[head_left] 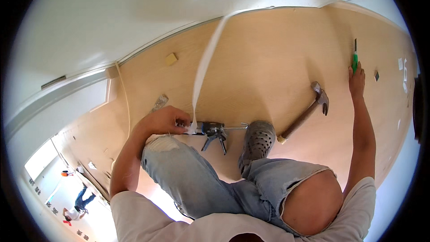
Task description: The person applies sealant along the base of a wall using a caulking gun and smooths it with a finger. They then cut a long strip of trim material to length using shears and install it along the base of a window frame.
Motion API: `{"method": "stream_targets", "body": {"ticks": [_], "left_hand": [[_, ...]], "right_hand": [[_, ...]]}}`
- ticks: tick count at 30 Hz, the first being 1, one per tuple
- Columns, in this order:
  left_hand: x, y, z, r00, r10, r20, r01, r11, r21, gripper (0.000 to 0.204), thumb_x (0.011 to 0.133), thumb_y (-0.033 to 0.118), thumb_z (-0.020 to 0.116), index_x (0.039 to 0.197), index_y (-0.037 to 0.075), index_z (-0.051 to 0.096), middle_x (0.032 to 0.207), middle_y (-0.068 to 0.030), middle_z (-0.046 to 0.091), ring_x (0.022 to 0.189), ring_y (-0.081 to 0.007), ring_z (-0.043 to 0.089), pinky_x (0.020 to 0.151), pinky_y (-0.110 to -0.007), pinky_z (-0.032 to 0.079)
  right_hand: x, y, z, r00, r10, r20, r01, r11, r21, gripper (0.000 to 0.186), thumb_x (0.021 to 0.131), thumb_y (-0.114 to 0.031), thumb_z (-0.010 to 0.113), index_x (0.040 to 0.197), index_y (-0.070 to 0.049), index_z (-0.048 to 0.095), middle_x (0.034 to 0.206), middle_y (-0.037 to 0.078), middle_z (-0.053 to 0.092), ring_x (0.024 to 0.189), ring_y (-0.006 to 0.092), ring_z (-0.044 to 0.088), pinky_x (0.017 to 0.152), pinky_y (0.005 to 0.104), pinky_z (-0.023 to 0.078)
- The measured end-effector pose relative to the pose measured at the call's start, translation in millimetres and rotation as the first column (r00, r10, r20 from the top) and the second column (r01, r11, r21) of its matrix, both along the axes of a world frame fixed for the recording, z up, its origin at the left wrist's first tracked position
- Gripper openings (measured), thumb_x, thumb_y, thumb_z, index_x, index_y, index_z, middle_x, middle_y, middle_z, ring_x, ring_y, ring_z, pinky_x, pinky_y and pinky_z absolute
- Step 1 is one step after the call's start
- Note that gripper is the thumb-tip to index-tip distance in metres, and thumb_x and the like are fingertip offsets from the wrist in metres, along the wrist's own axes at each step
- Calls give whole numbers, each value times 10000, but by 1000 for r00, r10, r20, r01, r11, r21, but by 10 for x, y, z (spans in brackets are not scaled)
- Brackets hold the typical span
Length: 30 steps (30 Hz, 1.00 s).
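The left hand (166,118) is bent inward at the wrist above the left knee, its fingers curled in a pinch around the lower end of a white strip (206,60). The strip runs up from there to the foot of the white wall (156,9). The right arm reaches far forward, elbow nearly straight, and the right hand (357,82) lies back up with its fingers over the near end of a green knife (355,62), blade pointing away; how tightly they close on it I cannot tell. Just beside the left hand, a caulking gun (214,130) lies on the wooden floor (251,62), with a scraper (160,102) beyond the knuckles. Between the arms are a grey clog (259,139) on a foot and a hammer (309,112), its head away from the person. Farther out sit a yellow block (171,59) and, right of the knife, a small dark block (376,76)
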State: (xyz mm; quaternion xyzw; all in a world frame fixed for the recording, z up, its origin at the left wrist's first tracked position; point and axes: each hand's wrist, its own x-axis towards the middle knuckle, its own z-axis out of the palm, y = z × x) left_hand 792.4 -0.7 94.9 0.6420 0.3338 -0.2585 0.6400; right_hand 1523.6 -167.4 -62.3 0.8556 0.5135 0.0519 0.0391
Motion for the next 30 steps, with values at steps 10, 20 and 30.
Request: {"method": "stream_targets", "body": {"ticks": [10, 20, 30], "left_hand": [[-1549, -661, 6, 969, -26, -246, 89, 965, 248, 213, 748, 176, 771, 887, 63, 656, 778, -97, 666, 722, -235, 629, 674, -372, 503], [-894, -1093, 772, 909, 368, -194, -272, 878, 393, 180, 753, 74, 762, 837, -8, 626, 692, -97, 601, 643, -187, 586, 622, -324, 486], [96, -616, 543, 995, 69, 71, -97, 800, 592, 153, 766, 54, 723, 878, 23, 623, 771, -142, 617, 721, -309, 639, 654, -405, 502]], "right_hand": [[-926, 934, -137, 867, 495, -66, -435, 813, 388, 508, 912, -188, 647, 1372, -23, 507, 1331, 198, 549, 1266, 367, 490, 1106, 457, 380], [-1682, 1978, 291, 884, 460, -83, -459, 888, 29, 240, 904, -70, 508, 1117, -57, 615, 1214, 141, 627, 1145, 297, 593, 978, 391, 492], [-580, 726, 234, 996, 33, -77, -18, 982, 190, 333, 896, -43, 478, 1219, -41, 558, 1134, 209, 635, 1113, 379, 595, 954, 449, 494]]}}
